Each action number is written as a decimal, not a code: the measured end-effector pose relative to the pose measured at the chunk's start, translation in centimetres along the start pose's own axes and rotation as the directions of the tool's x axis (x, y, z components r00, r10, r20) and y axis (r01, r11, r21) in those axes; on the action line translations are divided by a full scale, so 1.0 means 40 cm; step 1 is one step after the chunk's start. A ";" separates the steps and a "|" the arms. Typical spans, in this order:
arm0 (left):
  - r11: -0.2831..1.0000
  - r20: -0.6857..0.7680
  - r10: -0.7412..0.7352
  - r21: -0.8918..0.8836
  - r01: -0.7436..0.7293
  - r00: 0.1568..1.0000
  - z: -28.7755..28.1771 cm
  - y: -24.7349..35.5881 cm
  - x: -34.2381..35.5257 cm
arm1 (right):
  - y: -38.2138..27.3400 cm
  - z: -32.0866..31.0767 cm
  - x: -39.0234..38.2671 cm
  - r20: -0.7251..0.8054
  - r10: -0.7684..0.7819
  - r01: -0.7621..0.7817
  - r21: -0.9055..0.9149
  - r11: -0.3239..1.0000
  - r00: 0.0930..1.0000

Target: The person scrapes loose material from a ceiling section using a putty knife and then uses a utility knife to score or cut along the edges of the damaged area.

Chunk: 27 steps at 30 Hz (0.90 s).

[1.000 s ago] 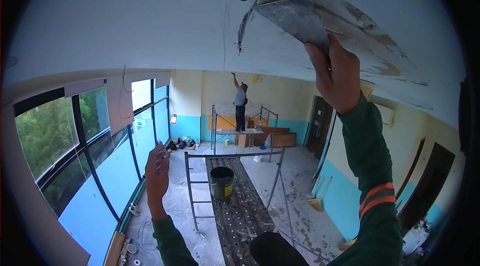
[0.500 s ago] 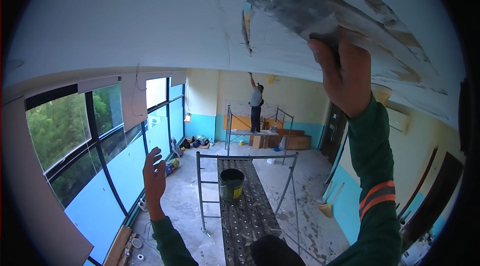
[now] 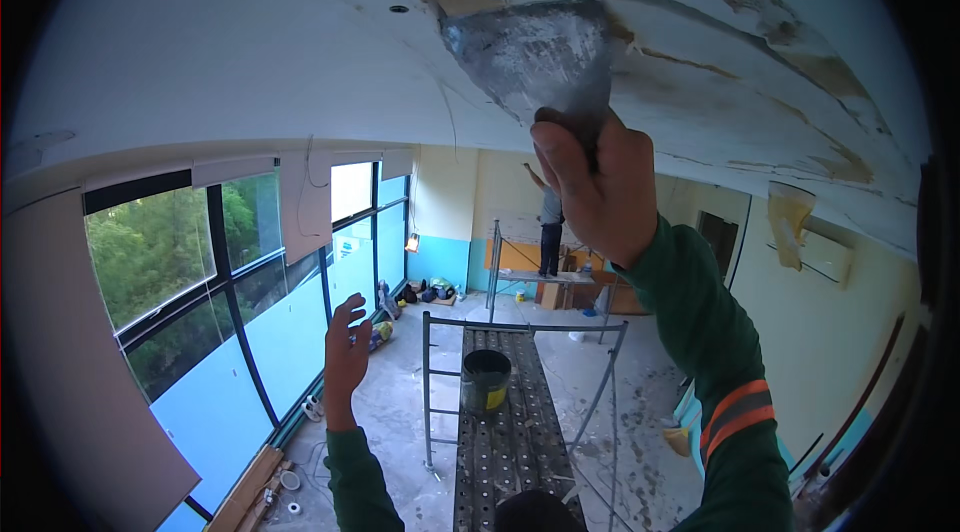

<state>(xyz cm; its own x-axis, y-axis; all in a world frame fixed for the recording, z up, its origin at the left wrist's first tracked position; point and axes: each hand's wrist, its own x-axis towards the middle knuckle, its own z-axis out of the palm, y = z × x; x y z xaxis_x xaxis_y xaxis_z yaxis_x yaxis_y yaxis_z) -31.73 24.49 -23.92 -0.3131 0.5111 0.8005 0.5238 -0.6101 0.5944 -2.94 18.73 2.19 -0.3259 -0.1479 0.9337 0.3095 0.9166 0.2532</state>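
The right hand (image 3: pixel 598 187) is raised overhead, its fingers wrapped tight around the handle of a wide putty knife (image 3: pixel 535 57). The grey, plaster-streaked blade lies flat against the white ceiling (image 3: pixel 200 52), with its broad edge pointing away from the person and to the left. It sits over a patch where the ceiling surface is scraped and stained brown and beige, with cracks and peeled strips running off to the right. The arm wears a green sleeve with an orange band (image 3: pixel 738 414) near the elbow.

The left hand (image 3: pixel 347 360) is held up lower down, open and empty, fingers loosely spread and slightly curled, palm turned toward the right. It touches nothing and hangs in the air in front of the tall windows (image 3: pixel 210 282) on the left, where green trees show through the glass.

Below, a metal scaffold platform (image 3: pixel 510 422) with a perforated deck stretches away from the person, and a dark bucket (image 3: pixel 486 379) with a yellow label stands on it near the far rail. The floor around is dusty and spattered. At the far end of the room another person (image 3: pixel 550 227) stands on a second scaffold, one arm reaching up to the ceiling. The walls are pale yellow above and turquoise below, and a wall unit on the right is wrapped in covering
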 end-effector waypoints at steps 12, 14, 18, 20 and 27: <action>0.998 0.043 -0.067 -0.013 0.067 0.997 -0.006 -0.024 -0.020 | -0.020 -0.082 0.023 0.006 -0.296 0.267 -0.450 0.852 0.955; 0.998 0.054 -0.054 0.030 0.052 0.997 -0.028 -0.029 -0.028 | -0.061 -0.102 0.035 0.026 -0.262 0.238 -0.509 0.827 0.965; 0.998 0.031 -0.055 0.043 0.053 0.998 -0.042 -0.087 -0.028 | -0.053 -0.071 0.036 -0.011 -0.250 0.210 -0.511 0.833 0.968; 0.988 -0.016 -0.153 -0.013 0.153 0.988 -0.032 -0.096 -0.024 | 0.012 -0.008 0.023 -0.148 -0.212 0.143 -0.377 0.915 0.966; 0.995 0.030 -0.092 0.033 0.091 0.995 -0.022 -0.083 -0.024 | 0.012 0.147 -0.018 -0.210 0.092 -0.045 0.221 0.974 0.973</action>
<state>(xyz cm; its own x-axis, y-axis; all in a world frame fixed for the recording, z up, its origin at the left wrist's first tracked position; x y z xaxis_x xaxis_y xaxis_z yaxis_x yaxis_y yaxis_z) -33.88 25.51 -26.59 -0.3360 0.5826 0.7400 0.5189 -0.5412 0.6617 -7.82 21.47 0.12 -0.1015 -0.1375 0.9853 0.1183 0.9817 0.1492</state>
